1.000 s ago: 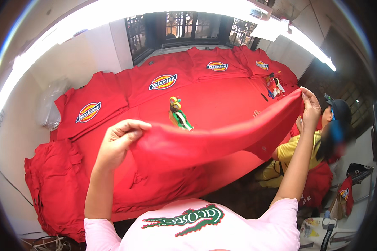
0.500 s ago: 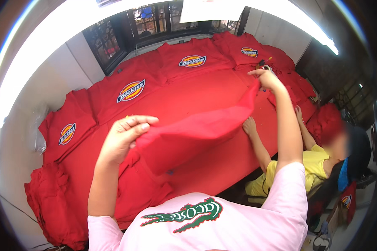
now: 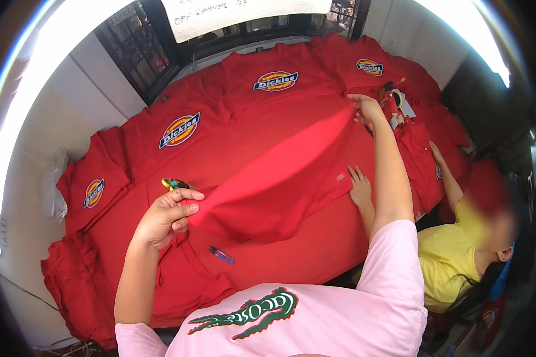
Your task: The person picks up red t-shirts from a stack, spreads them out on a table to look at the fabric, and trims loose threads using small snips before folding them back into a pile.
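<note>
A piece of red cloth (image 3: 274,178) hangs stretched between my hands, over the red-covered table. My left hand (image 3: 168,219) pinches its near left corner between thumb and fingers. Farther off to the right, my right hand (image 3: 368,112) grips the far upper corner. The cloth sags in the middle, and a small pale tag (image 3: 340,177) shows near its right edge. Blue-handled thread snips (image 3: 221,254) lie on the table right of my left hand. Just beyond that hand is a small tool with yellow-green handles (image 3: 174,184), partly hidden.
Red garments with round-and-banner logos (image 3: 180,130) line the far side. A red garment heap (image 3: 71,285) lies at left. At right, a person in a yellow top (image 3: 443,262) has one hand (image 3: 361,189) beside the cloth. A tape roll (image 3: 399,102) lies beyond my right hand.
My right hand has moved slightly left, and the cloth now slants more steeply. The snips and yellow-green tool have come into sight. The other person has leaned lower.
</note>
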`<state>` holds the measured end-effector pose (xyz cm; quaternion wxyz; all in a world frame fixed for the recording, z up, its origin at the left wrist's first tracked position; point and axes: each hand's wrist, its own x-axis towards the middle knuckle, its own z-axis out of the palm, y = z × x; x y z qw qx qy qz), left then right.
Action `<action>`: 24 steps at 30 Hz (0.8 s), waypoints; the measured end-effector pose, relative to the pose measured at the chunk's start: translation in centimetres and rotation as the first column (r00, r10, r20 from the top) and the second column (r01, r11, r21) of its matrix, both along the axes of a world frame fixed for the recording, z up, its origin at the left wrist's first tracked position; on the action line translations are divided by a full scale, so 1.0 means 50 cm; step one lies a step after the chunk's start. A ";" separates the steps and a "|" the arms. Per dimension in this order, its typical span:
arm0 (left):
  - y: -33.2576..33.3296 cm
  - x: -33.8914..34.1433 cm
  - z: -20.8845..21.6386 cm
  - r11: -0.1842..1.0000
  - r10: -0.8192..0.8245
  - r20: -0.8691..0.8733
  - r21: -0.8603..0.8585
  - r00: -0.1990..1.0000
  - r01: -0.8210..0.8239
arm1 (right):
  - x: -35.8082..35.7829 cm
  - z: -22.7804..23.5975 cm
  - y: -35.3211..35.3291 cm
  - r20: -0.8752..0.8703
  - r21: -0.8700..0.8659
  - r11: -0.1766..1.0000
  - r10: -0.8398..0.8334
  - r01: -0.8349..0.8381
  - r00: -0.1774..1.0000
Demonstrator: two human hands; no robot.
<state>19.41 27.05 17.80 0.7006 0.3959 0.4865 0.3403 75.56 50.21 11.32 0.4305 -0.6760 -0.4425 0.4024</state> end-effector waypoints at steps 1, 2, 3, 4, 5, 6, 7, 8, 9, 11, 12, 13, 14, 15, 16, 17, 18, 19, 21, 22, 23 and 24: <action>0.001 -0.004 -0.007 1.000 0.010 0.014 -0.015 1.000 -0.009 | -0.005 -0.013 -0.004 -0.051 0.013 1.000 -0.009 0.010 0.999; 0.003 0.001 -0.008 1.000 0.010 -0.003 -0.011 1.000 -0.010 | 0.000 -0.020 -0.007 -0.097 0.028 0.999 -0.023 0.025 0.995; 0.006 0.008 -0.008 1.000 0.009 -0.020 -0.007 1.000 -0.010 | 0.005 -0.026 -0.009 -0.108 0.022 0.999 -0.024 0.026 0.994; 0.010 0.015 -0.008 1.000 0.009 -0.037 -0.003 0.999 -0.009 | 0.009 -0.031 -0.012 -0.119 0.016 0.999 -0.025 0.027 0.993; 0.013 0.020 -0.008 1.000 0.002 -0.047 -0.002 0.999 -0.002 | 0.011 -0.036 -0.014 -0.132 0.010 1.000 -0.025 0.027 0.991; 0.017 0.025 -0.007 1.000 -0.006 -0.056 -0.001 0.998 0.006 | 0.014 -0.039 -0.016 -0.121 0.006 1.000 -0.009 0.010 0.993; 0.022 0.031 -0.007 1.000 -0.014 -0.066 -0.001 0.998 0.014 | 0.017 -0.041 -0.019 -0.109 0.001 1.000 0.006 -0.006 0.994; 0.023 0.035 -0.006 1.000 -0.019 -0.070 0.000 0.997 0.019 | 0.012 -0.038 -0.024 -0.099 -0.004 1.000 0.027 -0.027 0.995; 0.024 0.039 -0.004 1.000 -0.023 -0.075 0.001 0.997 0.023 | 0.006 -0.035 -0.029 -0.091 -0.008 0.999 0.049 -0.050 0.995; 0.028 0.046 -0.003 0.999 -0.038 -0.077 0.001 0.996 0.038 | -0.010 -0.025 -0.039 -0.072 -0.018 0.995 0.094 -0.096 0.993; 0.030 0.049 -0.003 0.999 -0.047 -0.076 0.001 0.996 0.047 | -0.020 -0.022 -0.038 -0.082 -0.021 0.994 0.107 -0.109 0.991; 0.032 0.051 -0.004 0.998 -0.055 -0.075 0.001 0.996 0.055 | -0.032 -0.020 -0.036 -0.092 -0.023 0.992 0.122 -0.124 0.988; 0.033 0.055 -0.004 0.998 -0.057 -0.070 0.001 0.996 0.057 | -0.035 -0.018 -0.034 -0.099 -0.026 0.990 0.134 -0.137 0.986; 0.035 0.058 -0.004 0.998 -0.057 -0.065 0.000 0.996 0.057 | -0.036 -0.019 -0.029 -0.095 -0.032 0.990 0.131 -0.134 0.987; 0.035 0.060 -0.004 0.998 -0.057 -0.061 -0.001 0.997 0.057 | -0.038 -0.021 -0.021 -0.091 -0.038 0.990 0.129 -0.133 0.987; 0.035 0.060 -0.003 0.999 -0.052 -0.060 -0.004 0.997 0.052 | -0.044 -0.025 -0.013 -0.089 -0.042 0.990 0.128 -0.132 0.988; 0.034 0.061 -0.002 0.999 -0.047 -0.059 -0.008 0.997 0.047 | -0.047 -0.028 -0.008 -0.082 -0.049 0.991 0.123 -0.127 0.989; 0.035 0.059 0.000 0.999 -0.043 -0.058 -0.012 0.997 0.042 | -0.050 -0.031 -0.003 -0.075 -0.056 0.991 0.118 -0.122 0.990; 0.033 0.054 0.002 0.999 -0.035 -0.041 -0.015 0.999 0.034 | -0.062 -0.027 0.005 -0.061 -0.063 0.991 0.111 -0.115 0.992; 0.033 0.052 0.002 0.999 -0.032 -0.032 -0.017 0.999 0.032 | -0.065 -0.025 0.006 -0.055 -0.062 0.992 0.104 -0.107 0.993; 0.033 0.049 0.000 0.999 -0.032 -0.028 -0.027 0.999 0.031 | -0.069 -0.023 0.005 -0.047 -0.061 0.993 0.095 -0.097 0.994; 0.033 0.047 -0.004 0.999 -0.034 -0.023 -0.036 0.999 0.033 | -0.072 -0.021 0.003 -0.033 -0.058 0.994 0.093 -0.095 0.995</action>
